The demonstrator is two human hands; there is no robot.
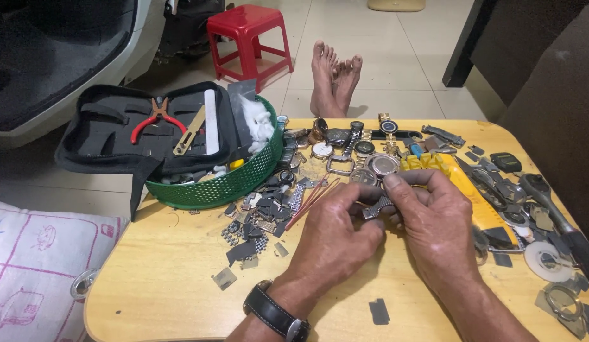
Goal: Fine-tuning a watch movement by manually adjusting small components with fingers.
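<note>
Watch band piece (pixel 378 207) – small grey metal bit, pinched between both hands over the middle of the yellow wooden table (pixel 174 278). Left hand (pixel 335 237) curled shut round its lower end, thumb on top; right hand (pixel 434 218) closed w/ fingertips on the upper end. Wristwatches (pixel 345 142) lie just beyond, loose strap links (pixel 256 221) to the left – green basket (pixel 234 180) w/ black tool case (pixel 117 133) & red pliers (pixel 156 117) at table's corner.

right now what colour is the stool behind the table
Red; the stool shows best in the head view.
</note>
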